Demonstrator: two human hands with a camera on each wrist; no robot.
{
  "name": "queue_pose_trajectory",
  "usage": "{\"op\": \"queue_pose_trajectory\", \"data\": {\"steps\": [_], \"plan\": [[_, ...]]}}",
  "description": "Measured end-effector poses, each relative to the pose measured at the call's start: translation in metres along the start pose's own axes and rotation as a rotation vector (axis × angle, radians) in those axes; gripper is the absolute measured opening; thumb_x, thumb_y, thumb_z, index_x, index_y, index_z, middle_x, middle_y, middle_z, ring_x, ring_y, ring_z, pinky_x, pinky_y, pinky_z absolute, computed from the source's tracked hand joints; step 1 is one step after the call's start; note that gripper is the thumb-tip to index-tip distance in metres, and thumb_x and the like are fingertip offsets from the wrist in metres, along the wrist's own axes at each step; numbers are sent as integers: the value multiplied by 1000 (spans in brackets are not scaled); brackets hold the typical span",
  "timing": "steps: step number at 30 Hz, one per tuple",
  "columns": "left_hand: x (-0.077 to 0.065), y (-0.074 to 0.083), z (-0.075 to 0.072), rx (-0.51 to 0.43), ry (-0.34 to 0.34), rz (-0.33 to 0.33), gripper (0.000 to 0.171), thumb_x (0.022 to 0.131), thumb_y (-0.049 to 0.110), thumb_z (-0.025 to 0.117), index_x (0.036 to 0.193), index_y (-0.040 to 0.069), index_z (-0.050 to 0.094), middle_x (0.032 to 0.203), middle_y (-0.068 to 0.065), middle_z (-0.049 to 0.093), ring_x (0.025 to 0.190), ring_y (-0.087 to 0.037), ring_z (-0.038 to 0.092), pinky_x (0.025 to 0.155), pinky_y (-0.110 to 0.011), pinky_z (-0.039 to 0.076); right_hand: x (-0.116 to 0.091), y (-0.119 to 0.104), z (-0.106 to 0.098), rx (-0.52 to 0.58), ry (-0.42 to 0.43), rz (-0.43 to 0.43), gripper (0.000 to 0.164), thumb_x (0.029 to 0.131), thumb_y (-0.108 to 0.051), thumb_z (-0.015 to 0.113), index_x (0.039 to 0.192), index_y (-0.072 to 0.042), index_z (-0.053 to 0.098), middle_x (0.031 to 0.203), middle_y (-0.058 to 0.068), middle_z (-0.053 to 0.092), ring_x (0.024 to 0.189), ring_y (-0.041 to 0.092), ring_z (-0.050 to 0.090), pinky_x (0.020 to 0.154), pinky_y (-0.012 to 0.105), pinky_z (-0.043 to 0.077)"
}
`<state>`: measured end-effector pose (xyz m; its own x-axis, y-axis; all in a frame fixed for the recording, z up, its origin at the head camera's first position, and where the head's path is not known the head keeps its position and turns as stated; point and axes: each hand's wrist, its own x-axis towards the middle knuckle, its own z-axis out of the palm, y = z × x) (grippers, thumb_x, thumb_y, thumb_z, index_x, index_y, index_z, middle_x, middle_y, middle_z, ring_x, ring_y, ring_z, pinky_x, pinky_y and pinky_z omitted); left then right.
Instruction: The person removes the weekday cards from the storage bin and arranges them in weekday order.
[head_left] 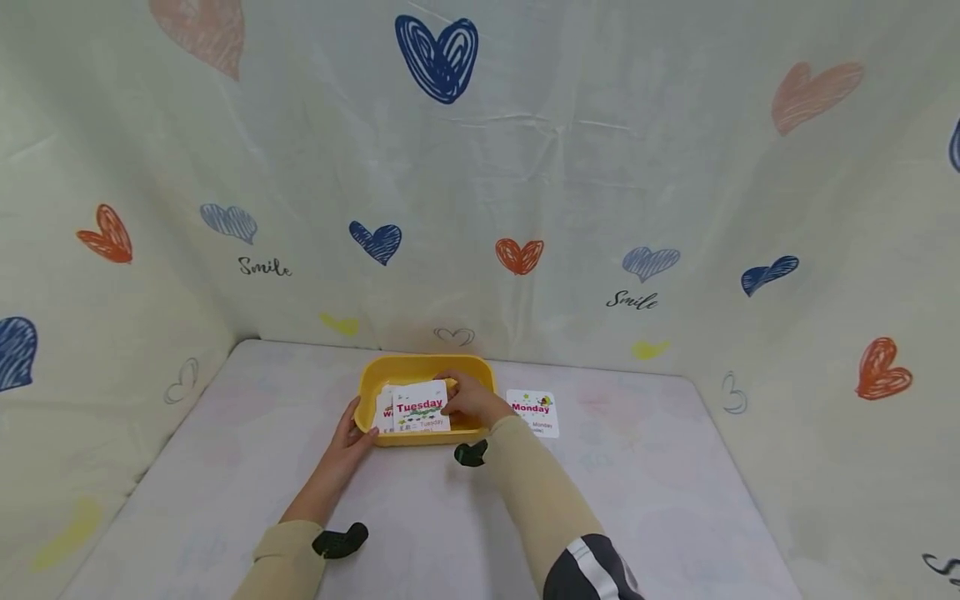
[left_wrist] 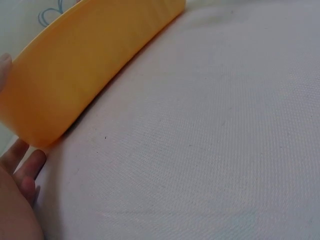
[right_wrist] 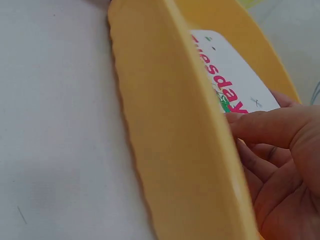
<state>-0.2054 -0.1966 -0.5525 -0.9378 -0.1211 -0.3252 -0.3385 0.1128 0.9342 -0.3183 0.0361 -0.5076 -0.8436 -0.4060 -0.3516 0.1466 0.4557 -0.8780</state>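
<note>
A yellow plastic basket (head_left: 420,439) stands near the back of the table. My left hand (head_left: 347,440) grips its left end, thumb at the rim and fingers round the outside; in the left wrist view the basket's wall (left_wrist: 90,60) and a few of those fingers show. Inside the basket, my right hand (head_left: 472,398) pinches the right edge of a white "Tuesday" card (head_left: 420,406) between thumb and fingers. In the right wrist view the thumb (right_wrist: 270,125) lies on the card's face. Partly hidden behind it is another card (head_left: 384,410), its word beginning with "W".
Right of the basket, a "Monday" card (head_left: 533,413) lies face up on the white table (head_left: 637,500). A cloth backdrop (head_left: 480,167) printed with hearts and "Smile" rises behind the table and along both sides.
</note>
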Motion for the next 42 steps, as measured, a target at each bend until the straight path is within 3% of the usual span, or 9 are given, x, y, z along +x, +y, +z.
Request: {"op": "queue_pose_trajectory", "data": {"steps": [7,12,19,25,33,42], "plan": [[-2,0,0,-7,-17,36,80,98,27,60,158,32,8,156,-19,19,126,-36,37,109,-54,28,-2,-10,-12,2,-14,-34,59,84,5,71,135,-18,54,96,11,57,83,23,59,78,30,57],[-3,1,0,-1,-29,28,80,98,31,60,157,35,7,159,-19,15,134,-40,32,112,-57,23,-8,-13,-25,-29,13,-59,60,84,7,71,136,-18,53,100,11,56,86,24,60,77,31,57],[-4,2,-2,23,-5,-5,82,97,34,62,156,39,5,156,-17,20,127,-34,36,110,-57,27,-21,-15,-44,-37,28,-69,59,84,4,72,135,-19,54,105,13,57,91,27,60,80,32,57],[-4,3,0,-5,-9,-25,84,96,34,63,156,41,5,157,-16,18,130,-34,33,112,-57,24,-27,-12,-61,-87,55,-86,58,83,4,73,133,-21,56,107,12,55,92,26,60,78,32,57],[-4,4,1,19,7,-14,84,96,35,62,157,39,4,155,-19,19,129,-36,35,111,-57,26,-42,-4,-86,-81,67,-76,57,84,2,73,133,-21,55,107,13,56,90,27,62,78,33,57],[-3,5,2,25,3,-31,84,95,38,62,156,40,4,157,-18,17,132,-37,32,112,-60,22,-63,3,-112,-49,138,-46,59,84,3,72,135,-20,55,111,13,57,90,28,63,81,36,57]]}}
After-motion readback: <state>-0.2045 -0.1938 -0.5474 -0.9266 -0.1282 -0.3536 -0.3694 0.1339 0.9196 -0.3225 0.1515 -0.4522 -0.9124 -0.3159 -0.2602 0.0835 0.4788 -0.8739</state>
